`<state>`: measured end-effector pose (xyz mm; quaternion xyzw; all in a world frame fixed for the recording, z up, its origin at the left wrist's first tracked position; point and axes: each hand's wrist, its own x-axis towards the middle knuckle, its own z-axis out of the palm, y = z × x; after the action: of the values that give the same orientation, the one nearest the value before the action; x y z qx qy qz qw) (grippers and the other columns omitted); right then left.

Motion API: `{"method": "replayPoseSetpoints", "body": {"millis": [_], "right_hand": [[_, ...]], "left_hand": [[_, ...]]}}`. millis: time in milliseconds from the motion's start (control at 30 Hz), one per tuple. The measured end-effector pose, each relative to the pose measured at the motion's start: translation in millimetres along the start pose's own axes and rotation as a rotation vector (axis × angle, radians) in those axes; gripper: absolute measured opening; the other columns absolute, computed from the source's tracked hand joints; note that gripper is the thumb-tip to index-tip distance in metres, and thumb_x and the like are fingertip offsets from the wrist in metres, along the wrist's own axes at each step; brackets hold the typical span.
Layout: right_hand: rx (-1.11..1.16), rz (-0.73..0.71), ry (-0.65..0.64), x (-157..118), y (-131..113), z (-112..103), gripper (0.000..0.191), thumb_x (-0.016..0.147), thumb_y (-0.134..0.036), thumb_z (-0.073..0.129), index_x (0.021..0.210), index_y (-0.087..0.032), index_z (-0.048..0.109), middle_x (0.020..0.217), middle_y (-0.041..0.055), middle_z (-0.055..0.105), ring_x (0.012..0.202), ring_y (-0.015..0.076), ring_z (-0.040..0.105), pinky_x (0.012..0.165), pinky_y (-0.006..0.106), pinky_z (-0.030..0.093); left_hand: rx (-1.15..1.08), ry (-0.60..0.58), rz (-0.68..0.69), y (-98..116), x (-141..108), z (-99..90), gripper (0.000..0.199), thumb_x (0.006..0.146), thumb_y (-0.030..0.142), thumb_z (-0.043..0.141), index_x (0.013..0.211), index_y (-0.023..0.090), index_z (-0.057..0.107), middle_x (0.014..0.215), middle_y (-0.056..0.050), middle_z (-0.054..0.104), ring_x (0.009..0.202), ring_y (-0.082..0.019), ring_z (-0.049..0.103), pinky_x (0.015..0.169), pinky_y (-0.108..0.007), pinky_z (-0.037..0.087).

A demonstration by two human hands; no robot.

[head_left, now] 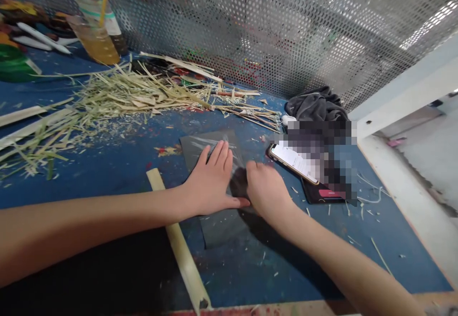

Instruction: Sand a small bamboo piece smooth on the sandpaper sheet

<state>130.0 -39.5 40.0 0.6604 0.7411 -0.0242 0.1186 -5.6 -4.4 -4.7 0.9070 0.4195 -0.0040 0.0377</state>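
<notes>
Firstly, fingers: those of the left hand (211,182) lie flat and slightly apart, thumb out, on a dark grey sheet (192,151); those of the right hand (266,187) are curled together at the sheet's right side. Cannot tell whether they clamp the sheet or something hidden in the fist. Sheet lies mid-worktop, set in from the near edge.

Risks, as judged: the sheet could skid or crease if the left palm presses unevenly while the right fist pulls; the left thumb, stretched up to the fist, could get rubbed or pinched.

Outward: a pale split cane strip (186,259) passes beneath the left forearm, its lower end at the near edge of the worktop (125,173); a forearm shift could knock it off. Toward the right edge, a phone (295,163) sits just beyond the right fist and limits a sweep that way. Along the far edge: shavings (125,89), thin sticks (250,113), then a dark cloth (317,106) near the far right corner. Cup of amber liquid (98,44) toward the far left corner, a spill hazard if bumped.
</notes>
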Motion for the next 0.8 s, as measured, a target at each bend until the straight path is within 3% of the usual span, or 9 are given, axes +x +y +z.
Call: {"method": "replayPoseSetpoints", "body": {"millis": [133, 233, 333, 533, 600, 700, 800], "right_hand": [[0.017, 0.001, 0.086, 63, 0, -12, 0.02, 0.091, -0.009, 0.043, 0.104, -0.009, 0.058, 0.101, 0.0188, 0.067, 0.093, 0.0233, 0.067, 0.075, 0.028, 0.047], [0.02, -0.007, 0.131, 83, 0, -15, 0.023, 0.091, -0.009, 0.043, 0.11, -0.009, 0.055, 0.106, 0.0201, 0.065, 0.098, 0.0249, 0.065, 0.078, 0.028, 0.045], [0.016, -0.038, 0.13, 65, 2, -7, 0.023, 0.091, -0.006, 0.039, 0.107, -0.009, 0.056, 0.102, 0.0178, 0.066, 0.095, 0.0246, 0.064, 0.076, 0.028, 0.044], [0.008, -0.108, 0.021, -33, 17, 23, 0.022, 0.087, -0.001, 0.043, 0.08, -0.015, 0.058, 0.076, 0.0085, 0.064, 0.075, 0.0218, 0.063, 0.064, 0.028, 0.04], [0.04, -0.119, 0.016, -49, 21, 27, 0.023, 0.087, -0.001, 0.043, 0.078, -0.016, 0.058, 0.074, 0.006, 0.064, 0.073, 0.0198, 0.063, 0.064, 0.027, 0.039], [0.071, -0.101, 0.034, -32, 22, 24, 0.023, 0.09, -0.005, 0.041, 0.08, -0.015, 0.059, 0.075, 0.0073, 0.065, 0.071, 0.0197, 0.062, 0.062, 0.027, 0.038], [0.053, -0.079, 0.078, 22, 14, 11, 0.024, 0.092, -0.008, 0.038, 0.089, -0.012, 0.061, 0.081, 0.0123, 0.067, 0.076, 0.0235, 0.064, 0.063, 0.029, 0.037]], "left_hand": [[0.0, 0.001, 0.001, 0, -1, -0.4, 0.121, 0.07, 0.085, 0.034, 0.142, -0.011, 0.025, 0.152, -0.031, 0.01, 0.144, -0.039, 0.003, 0.115, -0.055, 0.005], [0.006, -0.011, -0.002, -1, -3, -2.0, 0.12, 0.071, 0.086, 0.031, 0.143, -0.01, 0.025, 0.152, -0.031, 0.011, 0.145, -0.039, 0.003, 0.115, -0.055, 0.005], [0.004, -0.023, -0.005, -1, -5, -3.4, 0.119, 0.071, 0.086, 0.03, 0.144, -0.008, 0.024, 0.153, -0.028, 0.008, 0.145, -0.037, 0.002, 0.116, -0.054, 0.005], [-0.006, -0.024, -0.031, 0, -6, -2.4, 0.119, 0.07, 0.084, 0.036, 0.146, -0.006, 0.019, 0.154, -0.026, 0.003, 0.145, -0.036, 0.0, 0.116, -0.054, 0.006], [-0.01, -0.027, -0.023, 1, -6, -1.3, 0.119, 0.07, 0.084, 0.035, 0.146, -0.006, 0.018, 0.154, -0.026, 0.003, 0.145, -0.037, -0.001, 0.116, -0.055, 0.005], [-0.017, -0.028, -0.017, 1, -6, -0.4, 0.12, 0.07, 0.085, 0.034, 0.146, -0.006, 0.017, 0.154, -0.027, 0.001, 0.145, -0.037, -0.003, 0.115, -0.056, 0.003], [-0.027, -0.032, -0.019, 1, -5, -0.9, 0.12, 0.07, 0.085, 0.033, 0.146, -0.007, 0.017, 0.154, -0.028, 0.002, 0.145, -0.038, -0.004, 0.115, -0.056, 0.002]]}}
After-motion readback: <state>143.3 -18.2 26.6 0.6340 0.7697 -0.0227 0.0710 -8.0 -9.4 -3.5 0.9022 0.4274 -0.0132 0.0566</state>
